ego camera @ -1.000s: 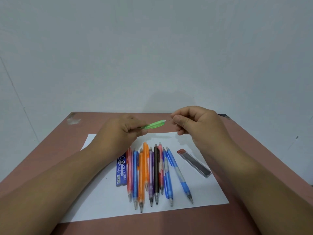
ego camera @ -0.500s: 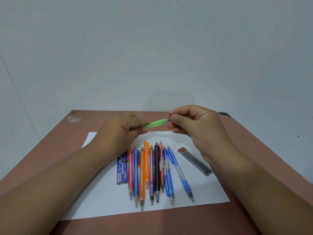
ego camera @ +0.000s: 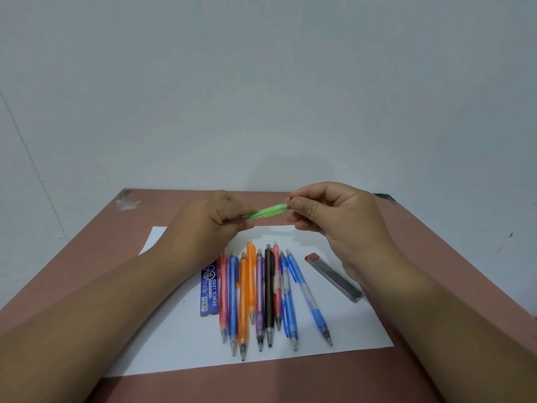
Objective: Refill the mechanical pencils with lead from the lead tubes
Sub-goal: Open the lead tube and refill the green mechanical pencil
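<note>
The green pencil (ego camera: 266, 212) is held by the left hand (ego camera: 215, 225). Its end cap should be pulled straight off, gently, by the right hand (ego camera: 328, 210), pinching it.

Left hand (ego camera: 213, 221) gripping green pencil (ego camera: 266, 212), right hand (ego camera: 334, 213) pinching its end

Two bare forearms entering from the lower corners, no sleeves visible. Left hand (ego camera: 212, 219) and right hand (ego camera: 334, 210) bare too. Short, trimmed nails on the visible fingertips.
</note>
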The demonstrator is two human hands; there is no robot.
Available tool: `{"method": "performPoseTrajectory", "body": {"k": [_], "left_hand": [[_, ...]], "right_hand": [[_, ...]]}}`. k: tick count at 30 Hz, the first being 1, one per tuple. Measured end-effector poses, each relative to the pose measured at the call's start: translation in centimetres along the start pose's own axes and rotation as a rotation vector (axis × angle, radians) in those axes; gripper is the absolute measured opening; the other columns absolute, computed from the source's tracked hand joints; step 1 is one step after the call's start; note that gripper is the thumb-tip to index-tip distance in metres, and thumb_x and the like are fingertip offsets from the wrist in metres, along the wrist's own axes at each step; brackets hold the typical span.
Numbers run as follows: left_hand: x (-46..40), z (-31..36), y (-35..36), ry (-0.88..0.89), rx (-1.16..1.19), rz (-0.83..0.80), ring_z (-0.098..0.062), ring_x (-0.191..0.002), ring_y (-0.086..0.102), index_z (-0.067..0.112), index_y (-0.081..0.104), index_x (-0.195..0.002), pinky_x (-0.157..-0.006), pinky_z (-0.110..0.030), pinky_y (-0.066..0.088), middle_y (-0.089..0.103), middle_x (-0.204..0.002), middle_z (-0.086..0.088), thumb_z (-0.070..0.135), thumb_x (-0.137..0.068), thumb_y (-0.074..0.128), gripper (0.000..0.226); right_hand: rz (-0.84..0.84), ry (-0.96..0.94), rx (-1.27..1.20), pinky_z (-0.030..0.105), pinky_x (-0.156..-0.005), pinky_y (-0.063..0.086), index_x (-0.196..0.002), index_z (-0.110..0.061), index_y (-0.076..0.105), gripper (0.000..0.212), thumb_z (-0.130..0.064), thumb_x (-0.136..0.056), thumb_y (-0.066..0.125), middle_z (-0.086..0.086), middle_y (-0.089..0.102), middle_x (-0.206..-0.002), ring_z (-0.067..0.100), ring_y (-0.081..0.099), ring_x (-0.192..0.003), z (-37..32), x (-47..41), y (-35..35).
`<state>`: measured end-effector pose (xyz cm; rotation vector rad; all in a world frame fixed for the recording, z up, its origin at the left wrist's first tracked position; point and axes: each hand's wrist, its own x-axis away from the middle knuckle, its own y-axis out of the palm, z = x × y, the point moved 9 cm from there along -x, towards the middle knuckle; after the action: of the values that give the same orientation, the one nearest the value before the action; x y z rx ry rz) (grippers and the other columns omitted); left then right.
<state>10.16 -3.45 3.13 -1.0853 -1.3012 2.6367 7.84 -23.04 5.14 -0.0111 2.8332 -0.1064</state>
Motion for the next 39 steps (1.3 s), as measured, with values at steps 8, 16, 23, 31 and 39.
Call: {"method": "performPoseTrajectory", "body": {"k": [8,16,23,31,39], "left_hand": [[0.2,0.7,-0.3,0.011,-0.002,0.009,0.0,-0.086,0.059,0.031,0.076,-0.116,-0.072,-0.021,0.047,0.061,-0.09,0.024,0.02,-0.094,0.07,0.025],[0.3,1.5,-0.6,0.07,0.018,0.032,-0.008,-0.084,0.057,0.028,0.074,-0.12,-0.07,-0.032,0.051,0.063,-0.087,0.008,0.018,-0.098,0.064,0.027],[0.6,3.8,-0.5,0.043,0.219,-0.034,-0.005,-0.084,0.066,0.042,0.071,-0.116,-0.07,-0.029,0.057,0.068,-0.091,0.03,0.039,-0.094,0.057,0.026],[1.3,3.3,0.4,-0.225,0.45,-0.118,-0.005,-0.087,0.07,0.043,0.074,-0.1,-0.081,-0.034,0.06,0.074,-0.088,0.015,0.059,-0.085,0.047,0.035],[2.3,-0.4,1.7,-0.453,0.224,-0.276,0.001,-0.093,0.065,0.04,0.068,-0.115,-0.076,-0.017,0.044,0.071,-0.106,0.016,0.082,-0.083,0.018,0.072]], "right_hand": [[-0.013,0.0,-0.004,0.028,-0.073,0.061,-0.093,-0.015,0.078,0.011,-0.007,-0.087,0.073,0.005,0.078,-0.087,0.019,0.075,-0.081,0.1,0.1,0.1],[-0.01,-0.029,-0.01,0.033,-0.077,0.063,-0.091,-0.014,0.075,0.006,-0.014,-0.086,0.075,0.006,0.078,-0.086,0.022,0.076,-0.084,-0.1,0.1,0.1],[-0.097,0.058,-0.064,0.043,-0.096,0.057,-0.106,-0.022,0.077,0.03,-0.04,-0.082,0.07,0.0,0.077,-0.105,0.02,0.072,-0.103,0.8,0.4,1.3],[0.026,0.2,-0.521,0.048,-0.092,0.058,-0.107,-0.009,0.059,0.037,-0.044,-0.099,0.053,0.013,0.076,-0.095,0.03,0.075,-0.099,1.4,0.1,0.3],[0.124,0.329,-0.955,0.026,-0.056,0.041,-0.094,-0.013,0.06,0.044,-0.054,-0.103,0.045,-0.002,0.039,-0.063,0.011,0.034,-0.052,2.8,-1.4,0.2]]}}
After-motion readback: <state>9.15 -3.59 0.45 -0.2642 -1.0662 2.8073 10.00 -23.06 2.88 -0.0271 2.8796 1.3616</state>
